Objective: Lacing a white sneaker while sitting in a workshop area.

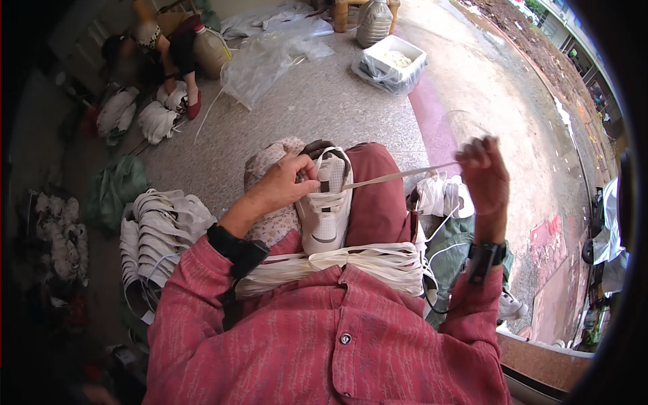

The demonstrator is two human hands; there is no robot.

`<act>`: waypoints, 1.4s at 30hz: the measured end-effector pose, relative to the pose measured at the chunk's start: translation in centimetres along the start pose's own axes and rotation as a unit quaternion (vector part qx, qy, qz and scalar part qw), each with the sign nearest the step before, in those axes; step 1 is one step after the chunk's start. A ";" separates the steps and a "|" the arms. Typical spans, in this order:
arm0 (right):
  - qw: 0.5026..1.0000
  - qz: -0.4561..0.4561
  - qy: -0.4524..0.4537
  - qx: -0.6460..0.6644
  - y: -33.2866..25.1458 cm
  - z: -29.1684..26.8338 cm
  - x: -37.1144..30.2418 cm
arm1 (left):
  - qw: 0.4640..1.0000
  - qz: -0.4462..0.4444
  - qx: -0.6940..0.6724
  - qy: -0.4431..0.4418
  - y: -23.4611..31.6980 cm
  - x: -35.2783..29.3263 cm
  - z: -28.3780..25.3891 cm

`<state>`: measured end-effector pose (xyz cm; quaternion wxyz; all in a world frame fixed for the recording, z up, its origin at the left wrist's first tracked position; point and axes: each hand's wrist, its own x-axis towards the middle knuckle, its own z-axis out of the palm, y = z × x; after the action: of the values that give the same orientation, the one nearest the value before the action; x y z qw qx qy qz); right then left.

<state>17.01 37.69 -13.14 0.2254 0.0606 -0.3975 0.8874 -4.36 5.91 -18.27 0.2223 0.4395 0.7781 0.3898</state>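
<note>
A white sneaker (326, 226) with a grey toe edge rests between my knees, its toe toward me. My left hand (289, 183) is closed at the sneaker's left edge, thumb and fingers pinched beside the tongue; exactly what lies between the fingertips is hidden. A flat pale shoelace (398, 175) runs taut from the sneaker's lacing out to the right. Its far part is gripped in my right hand (482, 160), raised with the fingers curled. The rows nearer the toe have laces across them. On my lap lies a bundle of white laces (378, 263).
Nested white shoe uppers (162, 229) stack at my left; more white shoes (442, 196) sit by my right knee. Ahead stand a white tub (398, 57) in plastic and a large bottle (375, 23). Another person's leg (191, 84) and a plastic sheet (266, 67) are at the far left.
</note>
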 end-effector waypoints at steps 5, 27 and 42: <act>0.958 -0.067 0.119 0.251 -3.9 -7.9 -4.8 | 0.998 0.024 -0.025 0.059 -0.3 0.1 0.4; 0.985 -0.044 0.156 0.060 -7.8 -14.9 -3.4 | 0.956 -0.033 -0.279 -0.085 -1.2 1.3 -0.2; 0.852 -0.019 0.289 -0.436 3.7 -2.1 -4.1 | 0.920 -0.089 -0.368 -0.103 -1.7 1.8 -0.2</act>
<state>19.11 35.62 -18.24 0.3500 -0.2952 -0.6594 0.5963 -6.27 6.90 -19.50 0.4806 0.2934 0.5886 0.5800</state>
